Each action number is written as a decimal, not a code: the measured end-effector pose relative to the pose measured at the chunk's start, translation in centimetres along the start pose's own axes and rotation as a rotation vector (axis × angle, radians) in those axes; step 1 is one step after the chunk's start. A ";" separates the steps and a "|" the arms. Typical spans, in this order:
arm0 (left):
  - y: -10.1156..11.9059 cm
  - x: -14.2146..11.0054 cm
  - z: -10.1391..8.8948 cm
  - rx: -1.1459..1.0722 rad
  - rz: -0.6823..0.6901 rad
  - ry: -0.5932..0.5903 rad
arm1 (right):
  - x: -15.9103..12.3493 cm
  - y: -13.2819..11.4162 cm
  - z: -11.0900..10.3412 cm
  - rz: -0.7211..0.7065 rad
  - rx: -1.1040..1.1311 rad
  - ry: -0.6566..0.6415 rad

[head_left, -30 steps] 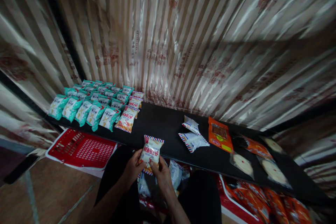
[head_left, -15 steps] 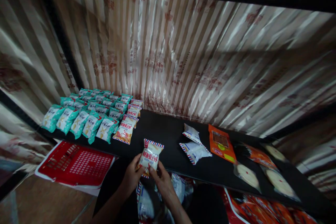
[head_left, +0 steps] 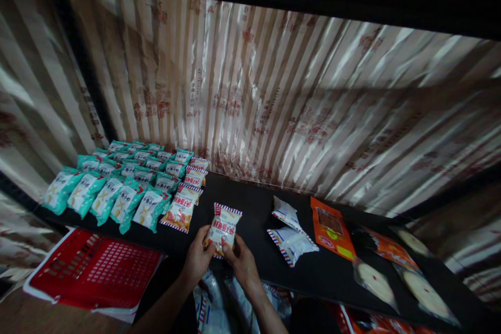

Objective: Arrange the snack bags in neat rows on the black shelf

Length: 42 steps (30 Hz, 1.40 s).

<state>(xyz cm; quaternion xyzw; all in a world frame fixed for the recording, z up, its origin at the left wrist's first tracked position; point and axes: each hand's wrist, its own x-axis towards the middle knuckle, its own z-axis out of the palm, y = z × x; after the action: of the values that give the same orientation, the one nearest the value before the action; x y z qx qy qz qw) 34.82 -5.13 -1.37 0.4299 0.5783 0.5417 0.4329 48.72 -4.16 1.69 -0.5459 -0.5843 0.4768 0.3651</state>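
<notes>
Between my two hands is a small snack bag (head_left: pixel 224 224) with a red-and-blue striped top edge, its printed front facing me. My left hand (head_left: pixel 199 255) grips its lower left side, and my right hand (head_left: pixel 241 265) grips the lower right, thumbs on the front. The bag is tilted over the front part of the black shelf (head_left: pixel 238 193). To its left, a column of matching striped bags (head_left: pixel 181 207) runs toward the back. Beside that column stand rows of teal-and-white snack bags (head_left: pixel 151 206).
Two striped bags (head_left: pixel 293 242) lie back-side up right of my hands. Farther right are an orange packet (head_left: pixel 331 224) and round pale packaged items (head_left: pixel 376 279). A red basket (head_left: pixel 105 266) sits below the shelf at left; more striped bags (head_left: pixel 213 305) are below my hands.
My hands and the held bag have come slightly farther in over the shelf. The view has shifted a little, so the rows on the left appear lower and nearer.
</notes>
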 end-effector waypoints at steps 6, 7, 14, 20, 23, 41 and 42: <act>1.1 2.1 0.4 0.232 -0.018 0.000 | 2.1 0.1 -0.1 -0.007 -0.035 0.009; 1.3 2.5 0.5 0.277 -0.021 -0.003 | 2.6 0.2 -0.1 -0.004 -0.061 0.021; 2.6 4.8 1.6 0.575 -0.027 0.024 | 5.9 0.4 -0.1 0.039 -0.267 0.067; 3.1 6.5 2.3 0.801 0.026 0.071 | 8.0 -0.4 -0.4 0.034 -0.301 0.025; 2.4 7.5 2.6 0.826 0.076 0.114 | 8.9 -0.6 -0.4 0.031 -0.326 0.045; -0.3 11.0 4.4 0.724 0.384 0.305 | 14.9 -1.6 0.5 0.032 -0.359 0.082; -0.3 11.1 4.4 0.721 0.396 0.293 | 15.3 -1.6 0.6 0.030 -0.356 0.085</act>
<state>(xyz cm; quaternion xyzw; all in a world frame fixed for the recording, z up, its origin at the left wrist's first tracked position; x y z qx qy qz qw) 36.24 6.75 -2.25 0.5745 0.6923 0.4330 0.0564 45.61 10.91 1.65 -0.6302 -0.6352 0.3479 0.2798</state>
